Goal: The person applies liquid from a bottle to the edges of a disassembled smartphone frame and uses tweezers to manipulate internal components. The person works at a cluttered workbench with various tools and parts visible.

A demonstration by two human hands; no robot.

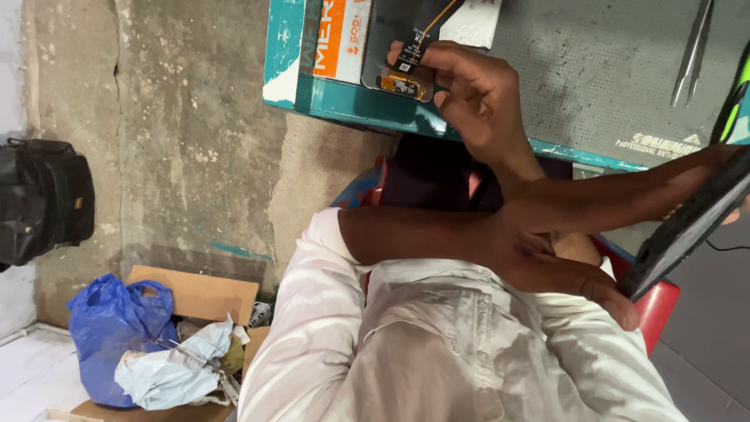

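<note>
The right hand pinches the flex cable of a phone display panel between thumb and fingertips. The panel lies on the grey work mat at the table edge. The cable end is free and not joined to anything (as far as I can see). The left hand crosses under the other arm, with its fingers stretched along the lower corner of a dark flat device. Whether it really grips the device, I cannot tell. Tweezers and an orange-white box lie on the mat. On the floor are a black bag, a blue plastic bag and a cardboard box.
</note>
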